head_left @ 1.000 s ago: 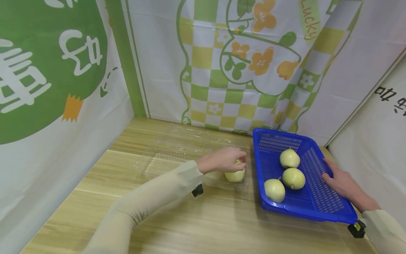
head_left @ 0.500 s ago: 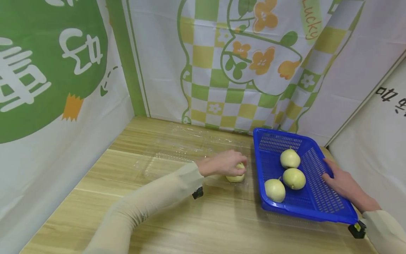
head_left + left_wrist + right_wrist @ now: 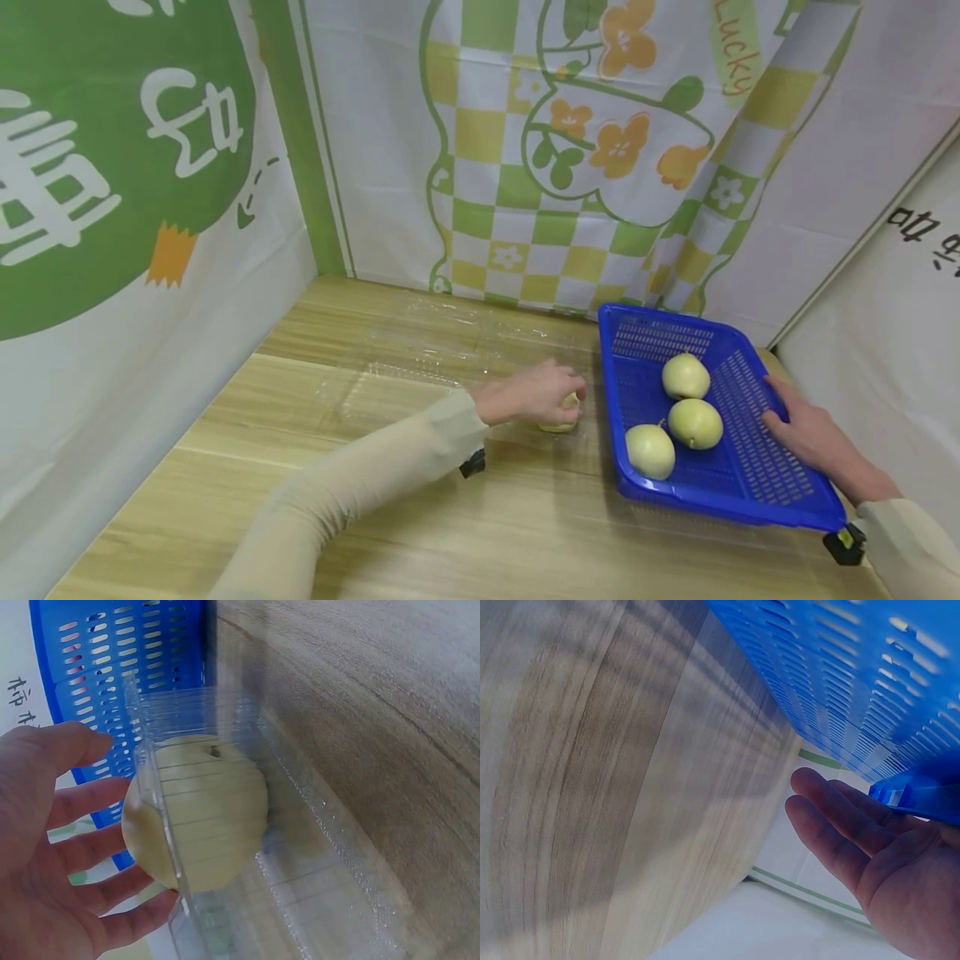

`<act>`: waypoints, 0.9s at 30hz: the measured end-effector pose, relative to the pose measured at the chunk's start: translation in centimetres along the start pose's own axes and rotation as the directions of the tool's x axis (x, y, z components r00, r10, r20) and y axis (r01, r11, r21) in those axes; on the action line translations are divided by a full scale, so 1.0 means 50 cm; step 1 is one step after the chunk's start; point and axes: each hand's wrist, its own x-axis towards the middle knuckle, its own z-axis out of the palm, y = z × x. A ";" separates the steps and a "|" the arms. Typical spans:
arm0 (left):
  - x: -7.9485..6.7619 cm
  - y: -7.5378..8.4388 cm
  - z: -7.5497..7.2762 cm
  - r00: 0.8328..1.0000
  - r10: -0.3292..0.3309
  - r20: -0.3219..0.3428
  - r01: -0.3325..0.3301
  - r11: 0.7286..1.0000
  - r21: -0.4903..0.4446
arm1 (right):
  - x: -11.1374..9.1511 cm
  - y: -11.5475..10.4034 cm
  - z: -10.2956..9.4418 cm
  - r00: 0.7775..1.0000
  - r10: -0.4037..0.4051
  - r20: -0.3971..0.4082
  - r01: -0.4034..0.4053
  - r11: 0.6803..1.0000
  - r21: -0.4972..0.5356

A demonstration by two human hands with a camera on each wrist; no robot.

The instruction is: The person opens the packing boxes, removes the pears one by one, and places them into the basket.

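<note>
In the left wrist view, a pale yellow pear (image 3: 199,814) sits inside a clear plastic clamshell box (image 3: 397,392). My left hand (image 3: 532,393) is over the box's right end; its fingertips reach the pear's side while the thumb stands off it. Much of that pear is hidden under the hand in the head view. At the right, my right hand (image 3: 813,429) holds the side rim of a blue slotted basket (image 3: 772,492), thumb inside and fingers outside underneath. Three more pears lie in the basket: one farther back (image 3: 686,377), one in the middle (image 3: 696,423), one nearer (image 3: 650,452).
The wooden table (image 3: 480,525) runs under everything. A printed cloth (image 3: 517,208) hangs behind, with white walls at left and right. The basket stands just right of the clear box, close to the back cloth.
My left hand has moved slightly down and right with the pear into the box, and its thumb is now off the pear. The right hand and basket stay put.
</note>
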 end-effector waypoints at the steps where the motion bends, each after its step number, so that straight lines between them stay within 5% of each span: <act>1: 0.002 0.000 0.003 1.000 -0.001 0.004 0.001 1.000 0.006 | 0.000 0.000 0.000 1.000 -0.001 0.000 0.001 1.000 0.002; 16: 0.017 0.008 0.025 0.991 -0.088 0.098 0.074 0.988 0.138 | -0.004 0.000 0.004 0.999 -0.033 -0.041 0.032 0.999 -0.007; 27: 0.014 0.005 0.033 0.975 -0.165 0.149 0.143 0.979 0.144 | -0.002 -0.001 0.003 0.999 -0.027 -0.030 0.026 1.000 -0.014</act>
